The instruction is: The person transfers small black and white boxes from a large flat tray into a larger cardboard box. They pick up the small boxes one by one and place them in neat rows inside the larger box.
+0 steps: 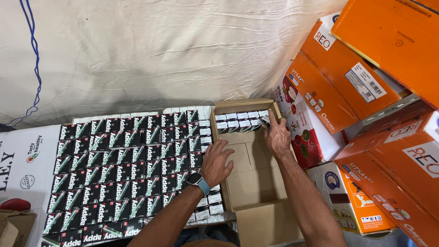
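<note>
Two bare forearms are shown, no sleeves being visible. A smartwatch point(196, 179) with a dark square face and light blue strap is worn on the left wrist; the right wrist is unadorned.

Small black packs point(123, 169) are laid in tight rows at left. A brown carton point(249, 160) holds one row of packs point(240, 121). Orange cartons point(366, 91), white-labelled, are stacked at right.

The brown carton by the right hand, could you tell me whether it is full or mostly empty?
Mostly empty: the carton holds small boxes only along its far end; bare cardboard shows elsewhere.
</note>
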